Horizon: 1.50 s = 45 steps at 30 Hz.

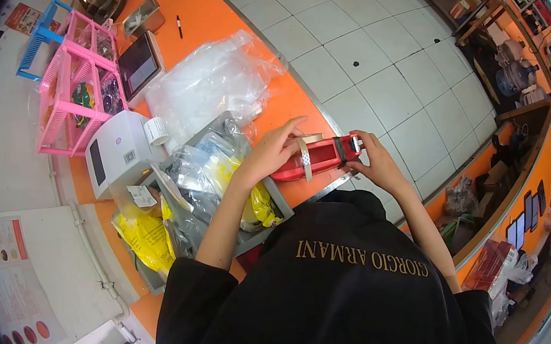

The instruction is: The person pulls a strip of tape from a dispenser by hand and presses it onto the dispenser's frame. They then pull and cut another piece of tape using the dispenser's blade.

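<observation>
A long red tool [323,156] with black bands and a metal end lies at the front edge of the orange counter [183,27]. A pale tape-like ring [306,159] stands around its left part. My left hand [274,150] holds the tool's left end beside this ring, index finger stretched out over it. At the metal end, my right hand [378,162] grips the tool between thumb and fingers.
Left of my hands sits a grey bin [283,202] with yellow and clear bags. Beyond are a white printer [121,150], clear plastic bags [208,83], a tablet [139,64], a pink rack [63,95] and a pen [179,26]. Shelves [502,198] stand on the right.
</observation>
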{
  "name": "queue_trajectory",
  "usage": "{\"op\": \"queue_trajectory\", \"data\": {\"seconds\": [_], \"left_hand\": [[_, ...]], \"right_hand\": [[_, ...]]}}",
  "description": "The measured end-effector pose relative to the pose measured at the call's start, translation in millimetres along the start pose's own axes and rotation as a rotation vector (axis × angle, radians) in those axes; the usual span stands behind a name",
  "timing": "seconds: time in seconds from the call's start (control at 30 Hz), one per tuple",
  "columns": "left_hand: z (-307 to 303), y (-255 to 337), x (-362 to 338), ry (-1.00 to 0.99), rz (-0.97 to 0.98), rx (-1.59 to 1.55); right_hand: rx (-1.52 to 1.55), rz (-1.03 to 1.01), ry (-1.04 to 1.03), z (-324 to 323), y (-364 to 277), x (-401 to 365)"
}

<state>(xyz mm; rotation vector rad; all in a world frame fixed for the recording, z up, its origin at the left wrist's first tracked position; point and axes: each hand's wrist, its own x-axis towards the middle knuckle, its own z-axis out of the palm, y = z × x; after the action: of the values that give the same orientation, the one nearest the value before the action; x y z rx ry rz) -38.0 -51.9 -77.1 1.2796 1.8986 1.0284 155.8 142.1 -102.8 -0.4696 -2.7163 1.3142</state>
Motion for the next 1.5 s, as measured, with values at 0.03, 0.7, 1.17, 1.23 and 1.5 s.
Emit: {"op": "queue_trajectory", "data": {"seconds": [0.03, 0.7, 1.17, 1.23, 1.5], "left_hand": [[-0.3, 2.4, 0.0, 0.045, -0.046, -0.108], [-12.6, -14.5, 22.0, 0.298, -0.014, -0.551], [-17.7, -16.4, 21.5, 0.277, 0.004, -0.546], [-15.8, -21.1, 21.1, 0.301, 0.015, -0.534], [-16.7, -12.7, 10.5, 0.258, 0.045, -0.493]], "right_hand": [[0.005, 0.0, 0.0, -0.6, 0.4, -2.6], [0.112, -0.12, 0.281, 30.5, -59.9, 65.1], [0.206, -0.229, 0.16, 4.7, -53.8, 95.8], [0.188, -0.21, 0.137, 2.3, -53.9, 90.9], [0.143, -0.326, 0.304, 6.6, -57.9, 72.9]]}}
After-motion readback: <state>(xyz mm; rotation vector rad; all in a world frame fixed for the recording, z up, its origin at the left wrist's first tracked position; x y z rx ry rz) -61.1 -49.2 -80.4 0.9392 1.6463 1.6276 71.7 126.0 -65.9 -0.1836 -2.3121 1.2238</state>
